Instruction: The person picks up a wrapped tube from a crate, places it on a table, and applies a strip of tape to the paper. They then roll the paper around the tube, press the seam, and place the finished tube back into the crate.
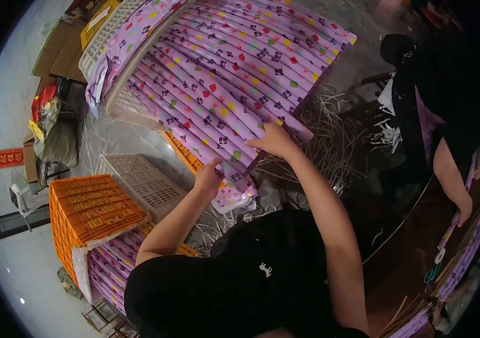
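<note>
Purple rolls point(240, 67) that look like patterned wrapping paper lie side by side in a pale plastic crate point(133, 96), their ends sticking out toward me. My left hand point(209, 179) is closed at the near end of a lower purple roll point(234, 169), fingers curled against it. To the right and slightly higher, my right hand point(274, 139) grips the edge of the rolls with thumb and fingers bent. Some fingertips are hidden behind the paper. Below my hands hangs a loose patterned sheet point(231, 197).
An orange crate point(93, 208) holding more purple rolls stands at left beside a white crate point(144, 180). Shredded strips point(336, 158) litter the floor. At right, a co-worker's hand point(464, 208) rests over a brown table point(398, 248) with teal-handled scissors point(432, 274).
</note>
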A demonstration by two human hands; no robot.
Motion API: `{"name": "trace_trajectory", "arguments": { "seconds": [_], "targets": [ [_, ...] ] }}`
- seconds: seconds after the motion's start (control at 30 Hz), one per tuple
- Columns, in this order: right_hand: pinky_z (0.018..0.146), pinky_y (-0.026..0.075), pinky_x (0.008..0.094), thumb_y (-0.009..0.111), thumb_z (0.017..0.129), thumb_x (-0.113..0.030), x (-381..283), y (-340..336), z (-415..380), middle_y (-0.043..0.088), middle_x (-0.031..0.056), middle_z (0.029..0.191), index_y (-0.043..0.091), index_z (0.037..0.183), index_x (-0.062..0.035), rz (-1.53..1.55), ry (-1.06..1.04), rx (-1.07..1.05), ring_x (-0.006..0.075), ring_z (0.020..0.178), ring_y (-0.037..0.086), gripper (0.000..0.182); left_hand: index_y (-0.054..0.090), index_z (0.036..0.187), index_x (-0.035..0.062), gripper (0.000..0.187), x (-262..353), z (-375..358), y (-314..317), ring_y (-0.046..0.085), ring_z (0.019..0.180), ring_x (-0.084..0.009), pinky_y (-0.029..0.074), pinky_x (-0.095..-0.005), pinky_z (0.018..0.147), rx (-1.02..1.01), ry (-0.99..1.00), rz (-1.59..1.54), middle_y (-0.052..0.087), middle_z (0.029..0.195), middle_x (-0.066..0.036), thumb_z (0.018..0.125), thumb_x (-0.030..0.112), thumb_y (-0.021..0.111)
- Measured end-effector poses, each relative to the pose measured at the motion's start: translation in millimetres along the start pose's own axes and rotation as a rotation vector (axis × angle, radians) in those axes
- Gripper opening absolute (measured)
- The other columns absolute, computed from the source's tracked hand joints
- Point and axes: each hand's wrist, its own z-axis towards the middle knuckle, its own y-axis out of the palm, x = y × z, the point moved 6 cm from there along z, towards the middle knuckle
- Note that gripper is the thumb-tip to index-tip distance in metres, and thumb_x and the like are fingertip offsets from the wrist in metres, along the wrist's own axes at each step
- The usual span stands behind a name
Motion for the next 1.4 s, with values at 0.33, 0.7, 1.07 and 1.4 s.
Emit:
{"name": "trace_trajectory", "arguments": {
  "seconds": [0.33,0.7,1.07,1.4],
  "targets": [
    [0.091,0.048,0.0365,0.084,0.065,-0.038,18.1,3.2,10.0,0.062,0.0247,0.118,0.054,0.122,0.0108,0.304,0.029,-0.166,0.0312,0.108,0.062,0.080,0.047,0.131,0.0023,0.048,61.2,-23.2,46.3,0.055,0.115,-0.0280,0.041,-0.0433,0.104,-0.046,-0.112,-0.709,0.055,0.128,-0.012,0.091,0.020,0.065],
    [0.088,0.047,0.0349,0.079,0.068,-0.039,19.5,15.2,1.2,0.063,0.0202,0.113,0.056,0.120,0.0097,0.247,0.070,-0.207,0.0251,0.105,0.060,0.075,0.047,0.130,0.0022,0.053,53.8,-19.5,47.8,0.055,0.112,-0.0295,0.046,-0.0445,0.099,0.027,-0.126,-0.668,0.055,0.126,-0.015,0.087,0.025,0.069],
    [0.101,0.039,0.0311,0.079,0.074,-0.028,23.7,11.8,-23.9,0.058,0.0095,0.127,0.050,0.137,-0.0037,0.639,0.051,-0.441,0.0168,0.117,0.053,0.073,0.042,0.138,0.0060,0.067,69.2,-37.4,96.9,0.049,0.125,-0.0313,0.032,-0.0495,0.112,-0.284,-0.217,-0.930,0.052,0.135,-0.015,0.088,0.046,0.063],
    [0.106,0.037,0.0334,0.088,0.065,-0.033,9.9,-11.5,-57.9,0.050,0.0147,0.137,0.031,0.147,-0.0012,0.859,0.025,-0.407,0.0210,0.125,0.049,0.105,0.042,0.139,0.0064,0.065,85.7,-57.8,125.6,0.048,0.125,-0.0325,0.035,-0.0495,0.109,-0.312,-0.059,-0.917,0.051,0.135,-0.015,0.089,0.044,0.061]
  ]
}}
